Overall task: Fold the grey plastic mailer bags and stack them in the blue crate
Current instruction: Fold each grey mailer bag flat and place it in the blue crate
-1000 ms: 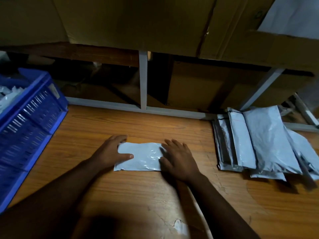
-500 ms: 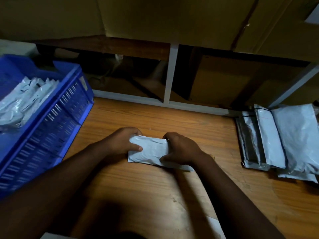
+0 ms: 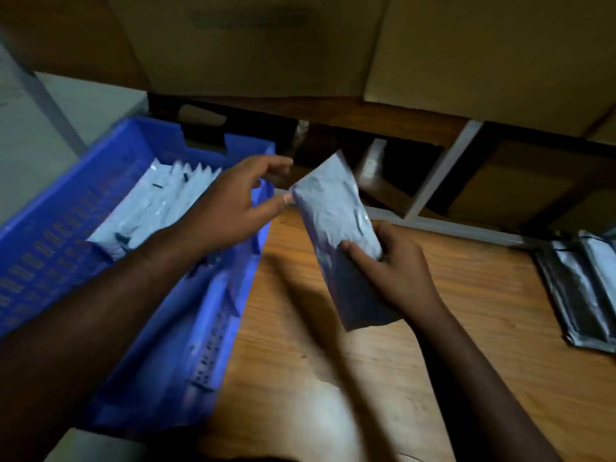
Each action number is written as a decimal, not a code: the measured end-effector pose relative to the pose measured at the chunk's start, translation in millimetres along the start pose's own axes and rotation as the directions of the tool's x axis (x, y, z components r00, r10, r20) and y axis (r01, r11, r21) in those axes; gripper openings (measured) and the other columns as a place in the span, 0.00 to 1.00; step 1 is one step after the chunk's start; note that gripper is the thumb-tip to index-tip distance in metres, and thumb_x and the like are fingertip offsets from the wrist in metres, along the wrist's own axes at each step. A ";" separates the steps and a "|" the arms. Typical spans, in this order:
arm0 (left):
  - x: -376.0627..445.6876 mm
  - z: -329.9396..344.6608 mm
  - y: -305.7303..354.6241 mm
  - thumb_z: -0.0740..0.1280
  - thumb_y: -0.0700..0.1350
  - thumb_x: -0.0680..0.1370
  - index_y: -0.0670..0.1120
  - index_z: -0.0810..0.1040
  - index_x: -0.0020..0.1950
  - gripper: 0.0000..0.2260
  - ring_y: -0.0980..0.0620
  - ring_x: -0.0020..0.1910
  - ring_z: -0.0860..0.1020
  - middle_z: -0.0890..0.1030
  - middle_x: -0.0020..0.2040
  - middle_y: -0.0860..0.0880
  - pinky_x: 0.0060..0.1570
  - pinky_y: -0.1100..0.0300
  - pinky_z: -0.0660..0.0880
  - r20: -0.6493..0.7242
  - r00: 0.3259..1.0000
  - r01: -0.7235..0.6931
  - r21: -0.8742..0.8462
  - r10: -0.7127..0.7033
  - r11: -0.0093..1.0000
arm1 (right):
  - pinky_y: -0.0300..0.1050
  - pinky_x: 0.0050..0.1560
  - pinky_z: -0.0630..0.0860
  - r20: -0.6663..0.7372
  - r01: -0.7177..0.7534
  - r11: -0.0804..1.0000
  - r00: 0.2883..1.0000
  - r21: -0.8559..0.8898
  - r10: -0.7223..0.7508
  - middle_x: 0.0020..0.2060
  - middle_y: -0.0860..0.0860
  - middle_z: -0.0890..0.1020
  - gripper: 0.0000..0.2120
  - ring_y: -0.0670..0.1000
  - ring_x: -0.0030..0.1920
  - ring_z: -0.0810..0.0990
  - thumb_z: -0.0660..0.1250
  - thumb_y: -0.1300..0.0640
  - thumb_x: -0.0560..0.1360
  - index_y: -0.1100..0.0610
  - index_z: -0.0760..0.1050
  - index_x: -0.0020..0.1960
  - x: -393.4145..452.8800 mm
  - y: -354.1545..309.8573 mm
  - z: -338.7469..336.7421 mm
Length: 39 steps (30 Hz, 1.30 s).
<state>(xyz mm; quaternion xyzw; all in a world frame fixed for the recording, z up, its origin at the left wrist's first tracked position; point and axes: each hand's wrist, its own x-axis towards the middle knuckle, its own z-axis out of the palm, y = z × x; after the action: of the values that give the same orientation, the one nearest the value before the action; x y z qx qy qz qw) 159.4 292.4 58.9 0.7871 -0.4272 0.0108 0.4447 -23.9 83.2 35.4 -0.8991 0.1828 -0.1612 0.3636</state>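
A folded grey mailer bag (image 3: 333, 215) is lifted off the wooden table (image 3: 466, 311) and stands nearly upright. My right hand (image 3: 393, 265) grips its lower part, fingers curled round it. My left hand (image 3: 233, 201) hovers over the right rim of the blue crate (image 3: 50, 228), fingers spread, its thumb tip touching the bag's upper left edge. Inside the crate lies a row of folded grey bags (image 3: 156, 201), standing on edge. A pile of unfolded grey bags (image 3: 580, 288) lies at the table's right edge.
Large cardboard boxes (image 3: 266, 45) sit on a shelf above the table's far side. A white metal frame (image 3: 440, 175) runs along the back edge, with dark space behind it. A pale surface (image 3: 60, 115) shows beyond the crate at left.
The folded bag has been lifted off the table and turned upright in my right hand. My left hand has let go and moved left over the crate. The view has swung left.
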 end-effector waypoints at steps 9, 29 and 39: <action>-49.3 -56.3 -144.5 0.74 0.62 0.74 0.49 0.76 0.72 0.30 0.42 0.71 0.72 0.76 0.70 0.45 0.72 0.46 0.68 0.182 0.956 0.158 0.338 -0.229 0.928 | 0.53 0.53 0.84 -0.084 -0.271 0.865 0.939 0.422 0.335 0.48 0.43 0.86 0.10 0.46 0.49 0.86 0.75 0.44 0.75 0.46 0.80 0.52 -0.6 -96.0 76.6; -32.1 -29.9 -168.5 0.58 0.66 0.81 0.59 0.69 0.76 0.25 0.45 0.83 0.53 0.59 0.83 0.49 0.78 0.39 0.37 0.458 0.856 -0.078 0.572 -0.240 0.816 | 0.52 0.47 0.77 -0.124 -0.127 0.913 0.989 -0.388 0.084 0.60 0.58 0.74 0.24 0.59 0.52 0.81 0.71 0.54 0.77 0.57 0.68 0.69 65.6 -173.2 170.4; -46.9 -48.0 -184.8 0.60 0.50 0.82 0.56 0.58 0.83 0.28 0.47 0.83 0.49 0.53 0.84 0.50 0.79 0.40 0.40 0.540 0.828 -0.192 0.526 -0.151 0.828 | 0.48 0.58 0.75 0.116 -0.006 0.677 0.984 -0.736 0.135 0.64 0.55 0.80 0.15 0.56 0.65 0.79 0.56 0.60 0.85 0.58 0.77 0.66 100.4 -181.6 229.3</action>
<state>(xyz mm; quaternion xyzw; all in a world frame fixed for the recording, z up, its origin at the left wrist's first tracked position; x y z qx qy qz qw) 273.1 401.8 -58.4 0.8449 -0.5249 -0.0908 0.0489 199.9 296.4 23.9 -0.9715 0.2366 0.0127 -0.0073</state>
